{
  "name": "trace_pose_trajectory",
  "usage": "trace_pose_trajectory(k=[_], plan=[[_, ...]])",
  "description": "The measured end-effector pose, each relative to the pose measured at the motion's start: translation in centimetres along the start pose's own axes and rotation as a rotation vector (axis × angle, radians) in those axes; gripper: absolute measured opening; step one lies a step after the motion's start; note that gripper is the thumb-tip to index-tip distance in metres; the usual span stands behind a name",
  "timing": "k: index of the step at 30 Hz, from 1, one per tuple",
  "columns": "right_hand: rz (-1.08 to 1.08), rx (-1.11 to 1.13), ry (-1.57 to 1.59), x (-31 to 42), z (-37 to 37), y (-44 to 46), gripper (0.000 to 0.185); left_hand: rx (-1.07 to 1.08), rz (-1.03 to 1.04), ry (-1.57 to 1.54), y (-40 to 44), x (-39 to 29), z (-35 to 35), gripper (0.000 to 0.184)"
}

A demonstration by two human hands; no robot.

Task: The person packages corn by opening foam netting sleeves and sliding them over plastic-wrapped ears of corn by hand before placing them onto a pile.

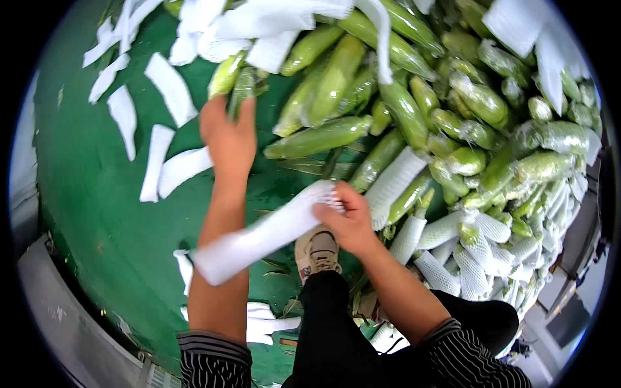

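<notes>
My right hand point(349, 220) pinches the netted end of a white foam net sleeve point(268, 234). The sleeve slants down to the left across my left forearm, its far end blurred. Farther forward, my left hand point(228, 139) has thumb and fingers around the near end of a green, film-wrapped vegetable point(242, 90) that looks like an ear of corn in its husk. Part of its grip is hidden. Another pale green ear point(225, 74) lies just beside it. Near both hands, a single wrapped ear point(318, 137) lies at the edge of the heap.
A large heap of film-wrapped green ears point(407, 116) fills the upper right. Ears in foam sleeves point(475, 258) are piled at the right. Loose white sleeves point(171, 87) lie scattered on the green floor point(116, 226). My shoe point(317, 252) stands between my arms.
</notes>
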State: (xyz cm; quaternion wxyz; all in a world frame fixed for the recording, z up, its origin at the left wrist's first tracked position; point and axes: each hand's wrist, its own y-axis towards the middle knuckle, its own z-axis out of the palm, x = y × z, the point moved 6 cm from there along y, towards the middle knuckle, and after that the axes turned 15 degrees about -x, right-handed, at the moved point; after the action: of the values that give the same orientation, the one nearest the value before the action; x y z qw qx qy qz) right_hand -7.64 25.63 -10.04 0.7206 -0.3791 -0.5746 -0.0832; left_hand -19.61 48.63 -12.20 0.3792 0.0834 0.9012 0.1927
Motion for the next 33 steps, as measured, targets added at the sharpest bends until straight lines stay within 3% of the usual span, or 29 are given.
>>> trace_pose_trajectory(k=[1, 2, 3, 4, 5, 6, 9, 10, 12, 14, 16, 17, 18, 19, 20, 21, 22, 24, 26, 27, 30, 31, 32, 33], plan=[[0.040, -0.029, 0.035, -0.1, -0.5, 0.0, 0.014, 0.012, 0.125, 0.132, 2.1, -0.1, 2.5, 0.058], [0.072, -0.062, 0.078, -0.2, -1.0, -0.1, 0.013, 0.232, 0.120, 0.291, 2.7, 0.0, 4.8, 0.063], [0.167, -0.040, 0.159, -1.2, -1.7, -0.4, 0.012, 0.212, 0.115, 0.314, 2.3, -0.1, 6.0, 0.062], [0.255, -0.013, 0.238, -2.1, -2.1, -0.7, 0.012, 0.378, 0.009, 0.352, 2.4, -0.4, 7.0, 0.054], [0.364, -0.031, 0.376, -1.2, -1.7, -1.0, 0.014, 0.436, 0.156, 0.404, 1.8, -0.2, 7.7, 0.048], [0.480, -0.052, 0.509, 0.0, -1.4, -1.8, 0.017, 0.393, 0.166, 0.377, 0.9, 0.0, 7.5, 0.051], [0.477, 0.052, 0.702, 2.1, -1.1, -2.7, 0.037, 0.390, 0.231, -0.288, -1.0, -3.7, 0.1, 0.052], [0.460, 0.088, 0.716, 3.3, -0.6, -3.0, 0.049, 0.341, 0.374, -0.270, -2.7, -5.3, -2.6, 0.052], [0.435, 0.161, 0.735, 6.6, 1.2, -3.9, 0.072, 0.526, 0.410, -0.454, -6.4, -7.9, -7.9, 0.033], [0.381, 0.206, 0.605, 6.9, 3.7, -3.8, 0.064, 0.612, 0.254, -0.531, -10.6, -7.7, -10.7, 0.030], [0.350, 0.155, 0.284, 4.0, 4.4, -2.3, 0.050, 0.446, 0.101, -0.337, -11.2, -8.0, -12.8, 0.031], [0.447, 0.103, 0.347, 3.1, 4.7, -2.0, 0.039, 0.431, 0.230, -0.184, -11.6, -7.8, -13.3, 0.031], [0.461, -0.018, 0.278, 0.5, 4.7, -1.2, 0.040, 0.422, 0.354, -0.038, -11.7, -7.2, -13.7, 0.030], [0.463, 0.041, 0.444, 0.9, 5.0, -1.1, 0.039, 0.422, 0.315, -0.084, -10.4, -8.0, -14.4, 0.033], [0.477, 0.107, 0.608, 1.2, 5.4, -1.1, 0.038, 0.422, 0.186, -0.246, -10.1, -8.1, -14.6, 0.031], [0.446, 0.090, 0.484, 0.4, 5.6, -1.4, 0.039, 0.414, 0.048, -0.291, -11.5, -7.1, -14.8, 0.030], [0.504, 0.102, 0.371, 1.3, 6.3, -1.9, 0.037, 0.343, -0.231, -0.414, -12.3, -6.7, -15.4, 0.030], [0.535, 0.199, 0.550, 1.2, 6.8, -3.0, 0.030, 0.331, -0.352, -0.596, -15.0, -4.9, -16.2, 0.039], [0.473, 0.114, 0.185, 0.7, 6.8, -4.5, 0.026, 0.359, -0.925, -0.928, -18.8, -3.3, -17.7, 0.056], [0.562, 0.138, 0.342, -0.3, 7.0, -5.0, 0.025, 0.240, -1.053, -1.115, -18.9, -3.2, -17.9, 0.066], [0.548, 0.207, 0.417, -2.0, 7.7, -5.5, 0.025, 0.127, -1.459, -1.272, -19.0, -2.8, -18.4, 0.064], [0.540, 0.218, 0.397, -2.3, 8.1, -5.8, 0.024, 0.153, -1.292, -1.194, -19.5, -2.1, -18.7, 0.062], [0.564, 0.229, 0.406, -2.7, 8.4, -6.2, 0.025, 0.100, -1.425, -1.076, -20.8, -0.1, -18.8, 0.060], [0.574, 0.247, 0.417, -3.2, 8.6, -6.3, 0.025, 0.099, -1.525, -1.228, -20.4, -0.7, -18.7, 0.059]])
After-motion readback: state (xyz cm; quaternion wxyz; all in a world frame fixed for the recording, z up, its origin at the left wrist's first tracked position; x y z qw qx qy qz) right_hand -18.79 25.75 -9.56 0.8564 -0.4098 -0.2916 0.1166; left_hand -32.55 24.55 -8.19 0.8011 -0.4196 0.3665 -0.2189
